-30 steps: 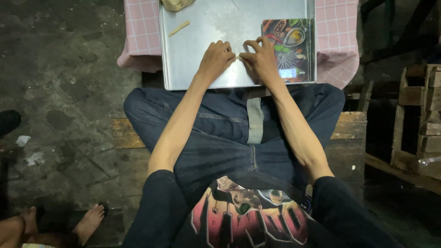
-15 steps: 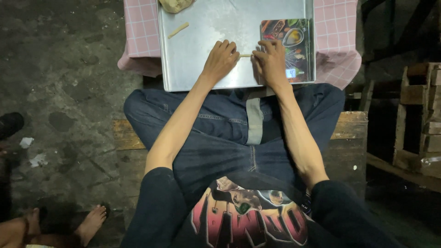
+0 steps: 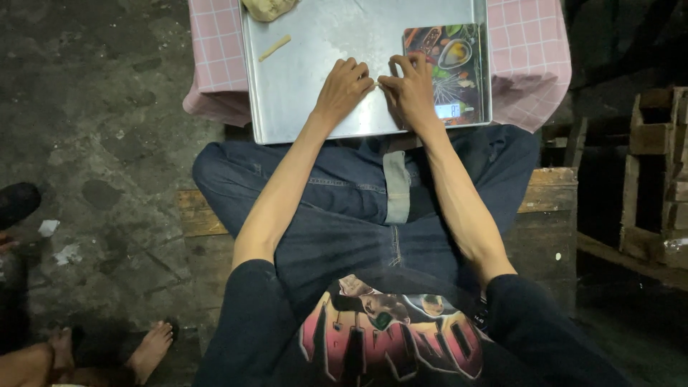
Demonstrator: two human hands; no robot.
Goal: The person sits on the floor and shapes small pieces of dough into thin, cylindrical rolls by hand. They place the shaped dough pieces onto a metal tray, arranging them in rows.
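Note:
Both my hands rest side by side on a metal tray (image 3: 315, 43) in front of me. My left hand (image 3: 344, 87) and my right hand (image 3: 410, 89) have curled fingers that meet over a small pale piece of dough (image 3: 378, 83), mostly hidden between the fingertips. A thin rolled dough stick (image 3: 274, 48) lies on the tray at the upper left. A lump of dough (image 3: 266, 7) sits at the tray's far edge. A small kitchen scale (image 3: 446, 72) with a colourful printed top lies on the tray just right of my right hand.
The tray sits on a pink checked cloth (image 3: 215, 57). I sit on a wooden bench (image 3: 545, 193) in jeans. Another person's bare feet (image 3: 147, 351) are at the lower left on the concrete floor. Wooden crates (image 3: 656, 172) stand to the right.
Both hands have stayed together on the tray, shifting slightly as the fingers work the small piece between them. The view has drifted a little.

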